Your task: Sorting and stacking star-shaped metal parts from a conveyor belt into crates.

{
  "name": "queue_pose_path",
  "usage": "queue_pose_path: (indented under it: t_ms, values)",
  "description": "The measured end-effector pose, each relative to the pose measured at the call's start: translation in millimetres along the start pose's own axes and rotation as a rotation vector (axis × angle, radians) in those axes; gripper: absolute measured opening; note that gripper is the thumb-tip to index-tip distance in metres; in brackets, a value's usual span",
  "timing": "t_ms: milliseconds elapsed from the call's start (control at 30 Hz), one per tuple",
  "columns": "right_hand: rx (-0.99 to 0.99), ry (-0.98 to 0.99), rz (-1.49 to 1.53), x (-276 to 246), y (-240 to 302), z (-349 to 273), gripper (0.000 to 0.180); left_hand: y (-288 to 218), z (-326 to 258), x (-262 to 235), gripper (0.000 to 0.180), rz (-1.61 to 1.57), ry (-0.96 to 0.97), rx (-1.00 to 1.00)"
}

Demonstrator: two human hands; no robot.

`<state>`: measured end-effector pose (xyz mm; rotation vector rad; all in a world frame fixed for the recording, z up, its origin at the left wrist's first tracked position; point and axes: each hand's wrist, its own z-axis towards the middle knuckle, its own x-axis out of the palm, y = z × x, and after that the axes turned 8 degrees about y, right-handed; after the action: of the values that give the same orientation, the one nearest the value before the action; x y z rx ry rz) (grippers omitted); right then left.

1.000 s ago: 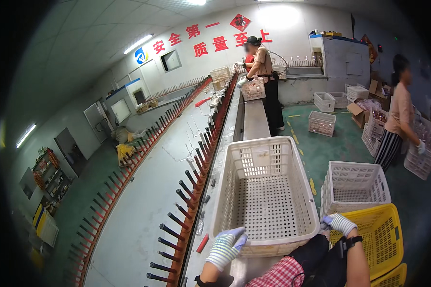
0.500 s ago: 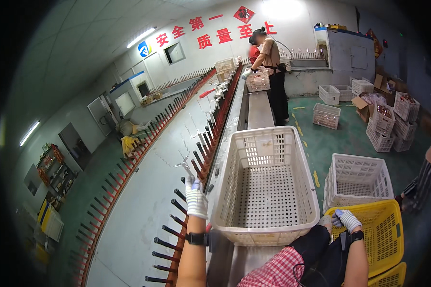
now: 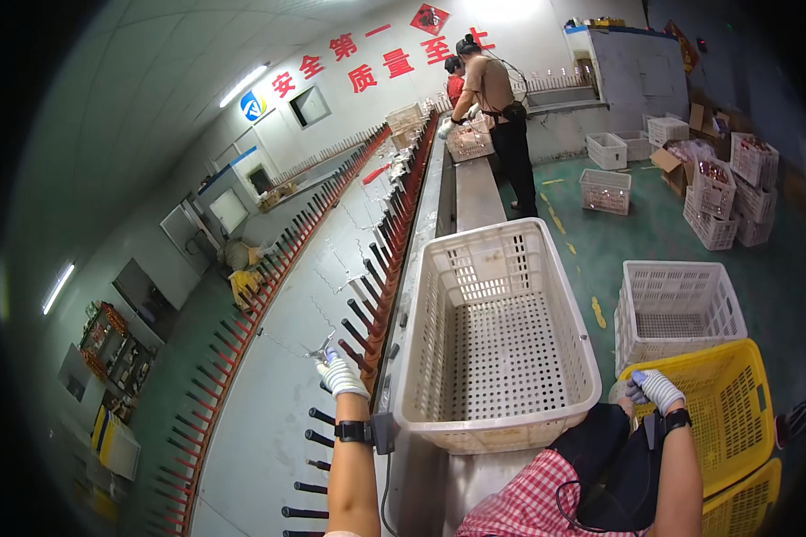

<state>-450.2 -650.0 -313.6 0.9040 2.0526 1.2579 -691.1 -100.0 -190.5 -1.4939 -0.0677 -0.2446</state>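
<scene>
My left hand, in a white striped glove, reaches over the near row of black-tipped pegs. Its fingertips are pinched at a thin metal wire piece, whose wires stretch out over the pale surface. My right hand, gloved likewise, is curled near my lap, by the rim of a yellow basket; what its fingers hold, if anything, is hidden. Between my arms stands a large white perforated basket with nothing inside.
Another white basket stands on the floor at the right. Further back are several filled baskets and cardboard boxes. Two people stand at the far end beside a white basket. More wire pieces lie along the pegs.
My left hand has shifted left and toward me, and the wire piece now shows at its fingertips. The view has tilted slightly. My right hand stays curled by the yellow basket.
</scene>
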Motion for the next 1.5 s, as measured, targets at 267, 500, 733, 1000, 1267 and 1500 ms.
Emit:
queue_pose_path:
  t_ms: [267, 500, 733, 1000, 1267, 1500]
  values:
    - [0.028, -0.022, -0.025, 6, 13, -16, 0.038, -63, -32, 9, 0.021, -0.409, 0.438, 0.215]
    - [0.034, -0.025, -0.009, 9, 8, -18, 0.035, -21, -9, 31, 0.015, -0.108, 0.163, 0.193]
    - [0.049, -0.023, -0.002, 13, 11, -24, 0.035, -13, 23, 36, 0.015, -0.065, -0.035, 0.097]
    - [0.005, -0.005, -0.026, 19, 15, -15, 0.039, -11, 31, -3, 0.029, 0.086, 0.018, 0.150]
    - [-0.001, -0.031, -0.136, 26, 29, -18, 0.036, -22, -41, -10, 0.033, 0.207, 0.483, 0.541]
    - [0.045, -0.007, -0.063, 27, 35, -29, 0.034, -23, -127, 22, 0.024, 1.113, 1.005, 0.717]
